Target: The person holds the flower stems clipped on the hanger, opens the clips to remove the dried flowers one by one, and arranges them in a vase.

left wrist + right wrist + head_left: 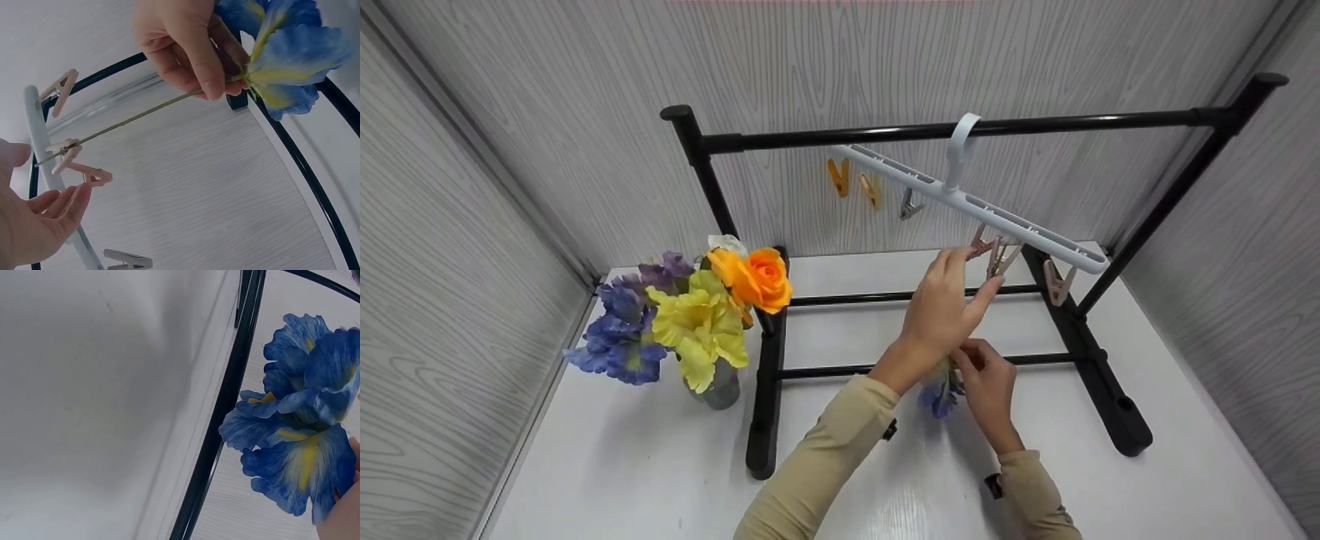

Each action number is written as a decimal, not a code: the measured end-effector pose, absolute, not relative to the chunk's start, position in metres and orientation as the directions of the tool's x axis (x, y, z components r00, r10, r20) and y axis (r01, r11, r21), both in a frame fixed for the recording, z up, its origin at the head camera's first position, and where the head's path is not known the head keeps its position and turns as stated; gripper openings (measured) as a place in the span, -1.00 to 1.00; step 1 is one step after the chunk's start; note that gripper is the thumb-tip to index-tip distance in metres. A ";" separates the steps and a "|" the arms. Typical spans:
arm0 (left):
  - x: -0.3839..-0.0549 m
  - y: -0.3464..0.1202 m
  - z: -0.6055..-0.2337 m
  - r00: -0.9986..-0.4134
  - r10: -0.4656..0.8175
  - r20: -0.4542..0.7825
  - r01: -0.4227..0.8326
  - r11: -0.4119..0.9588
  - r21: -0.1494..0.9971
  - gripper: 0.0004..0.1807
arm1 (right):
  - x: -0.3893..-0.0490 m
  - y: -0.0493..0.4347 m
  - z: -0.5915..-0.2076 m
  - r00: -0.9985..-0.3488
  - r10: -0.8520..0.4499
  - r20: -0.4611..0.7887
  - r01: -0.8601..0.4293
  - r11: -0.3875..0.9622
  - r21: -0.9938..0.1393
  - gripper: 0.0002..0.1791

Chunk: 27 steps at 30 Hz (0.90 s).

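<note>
A blue artificial iris (298,53) hangs head down. My right hand (990,382) pinches its stem (140,115) just behind the bloom; in the right wrist view the blue petals (304,416) hide most of that hand. The stem's far end crosses a pale pink clothespin (68,151) under the white hanger (1012,225); whether the pin clamps it I cannot tell. Beside the pins, my left hand (937,311) is raised with thumb and fingers apart (39,216), holding nothing. Its fingertips are close to another pink clothespin (98,176), and contact is unclear.
The hanger hooks over a black rack's top bar (840,136). More clothespins, including an orange one (838,178) and a grey one (910,205), hang along it. At the left stands a glass vase (718,386) of artificial flowers, among them an orange rose (757,277).
</note>
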<state>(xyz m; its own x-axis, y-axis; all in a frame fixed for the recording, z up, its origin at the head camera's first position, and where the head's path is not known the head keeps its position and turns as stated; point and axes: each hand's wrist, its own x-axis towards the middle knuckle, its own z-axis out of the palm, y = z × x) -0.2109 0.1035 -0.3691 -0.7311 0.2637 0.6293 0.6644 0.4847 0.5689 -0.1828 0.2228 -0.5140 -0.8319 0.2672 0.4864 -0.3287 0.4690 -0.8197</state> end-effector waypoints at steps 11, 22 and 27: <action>-0.225 0.139 -0.353 -0.761 0.219 0.610 0.591 0.623 0.513 -0.65 | -0.174 0.228 -0.512 -0.828 0.228 0.512 -0.327 0.545 -0.772 -0.94; -0.239 0.146 -0.351 -0.699 0.235 0.676 0.614 0.683 0.397 -0.70 | -0.174 0.228 -0.510 -0.823 0.220 0.523 -0.345 0.537 -0.770 -0.93; -0.246 0.147 -0.352 -0.671 0.267 0.692 0.643 0.675 0.362 -0.79 | -0.172 0.229 -0.513 -0.852 0.186 0.490 -0.327 0.543 -0.774 -0.94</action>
